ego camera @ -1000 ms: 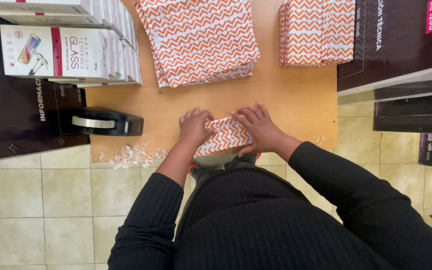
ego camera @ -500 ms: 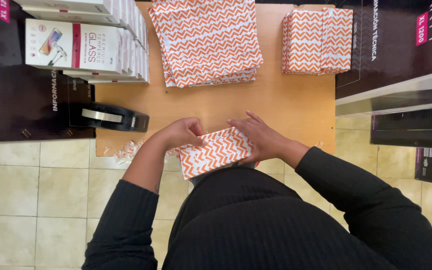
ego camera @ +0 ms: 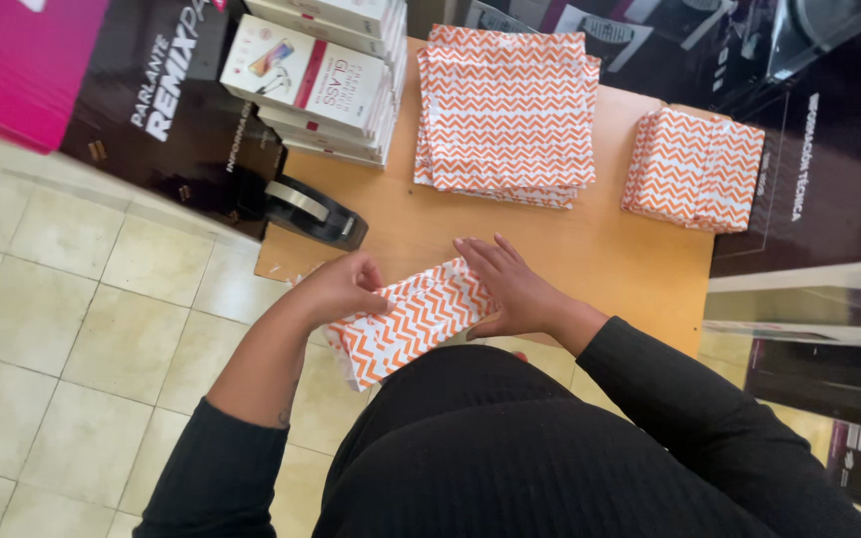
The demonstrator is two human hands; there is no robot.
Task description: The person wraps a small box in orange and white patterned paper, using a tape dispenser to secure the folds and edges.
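The person stood at the near edge of a wooden table [ego camera: 590, 249], holding a small package wrapped in orange-and-white zigzag paper [ego camera: 406, 324] just over that edge, close to the body. The left hand [ego camera: 336, 289] gripped the package's left end, fingers curled over the top. The right hand [ego camera: 510, 289] lay with fingers spread on its right end, pressing the paper down rather than closing around it.

The wrap looked mostly closed, though whether any tape had gone on could not be told from this angle. A black tape dispenser [ego camera: 316, 211] sat untouched at the table's left edge. At the far side lay a pile of flat zigzag sheets [ego camera: 505, 120], and to the far right a stack of finished wrapped packages [ego camera: 692, 169]. White boxes [ego camera: 316, 75] stacked at the far left appeared still unwrapped, so much work seemed left.
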